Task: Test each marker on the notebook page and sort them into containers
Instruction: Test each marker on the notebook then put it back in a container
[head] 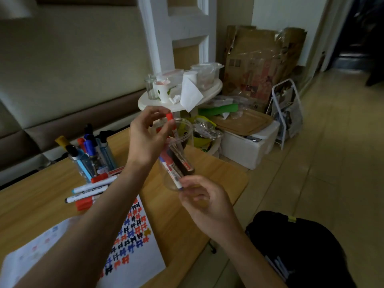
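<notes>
Left hand (145,140) pinches the red-capped marker (173,140) over the clear jar (176,163) near the table's (207,169) far right edge; right hand (204,201) grasps a blue-tipped marker (173,173); a nudge could topple it

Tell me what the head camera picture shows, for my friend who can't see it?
A left hand lowers a red-capped marker into a clear plastic cup while the right hand holds the cup's base over a wooden table. More markers lie beside a notebook page full of coloured test marks.
</notes>
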`<state>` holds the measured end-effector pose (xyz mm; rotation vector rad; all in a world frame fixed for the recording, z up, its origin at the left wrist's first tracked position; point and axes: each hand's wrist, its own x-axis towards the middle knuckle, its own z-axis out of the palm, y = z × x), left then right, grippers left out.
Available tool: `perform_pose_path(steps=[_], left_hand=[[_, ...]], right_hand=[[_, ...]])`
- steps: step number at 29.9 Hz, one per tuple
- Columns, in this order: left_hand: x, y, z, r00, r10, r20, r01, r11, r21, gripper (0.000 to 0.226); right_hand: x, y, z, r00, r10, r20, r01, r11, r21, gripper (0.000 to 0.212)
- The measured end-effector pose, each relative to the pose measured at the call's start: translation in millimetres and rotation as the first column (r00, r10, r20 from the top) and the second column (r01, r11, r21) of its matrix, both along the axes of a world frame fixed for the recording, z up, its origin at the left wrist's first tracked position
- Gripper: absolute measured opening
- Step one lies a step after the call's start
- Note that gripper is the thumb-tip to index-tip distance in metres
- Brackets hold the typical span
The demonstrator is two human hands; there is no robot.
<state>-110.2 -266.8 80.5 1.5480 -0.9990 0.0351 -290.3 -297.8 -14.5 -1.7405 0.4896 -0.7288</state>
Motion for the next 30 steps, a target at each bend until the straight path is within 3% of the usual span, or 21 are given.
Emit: perform_pose_path(steps=[4,10,20,26,30], left_hand=[[11,5,-12,0.994,0.057,-0.089,-0.046,0.991,0.126,0.023],[6,43,-24,0.998,0.038,-0.049,-0.037,0.999,0.021,0.033],[36,196,-95,0.950,0.296,-0.100,-0.273,0.942,0.194,0.035],[59,209,-126,0.940,0.336,-0.062,-0.303,0.904,0.301,0.035],[74,207,-136,0.922,0.382,0.058,-0.374,0.843,0.386,0.031]], right_hand=[[1,0,-1,1.000,-0.006,-0.012,0.006,1.000,0.001,0.030],[5,2,-3,1.000,0.001,-0.005,-0.001,1.000,-0.023,0.027],[27,17,-15,0.998,0.064,-0.030,-0.065,0.997,-0.039,0.029],[50,35,-23,0.993,0.106,-0.052,-0.111,0.990,-0.086,0.026],[63,45,-27,0.989,0.138,-0.051,-0.142,0.984,-0.105,0.022]])
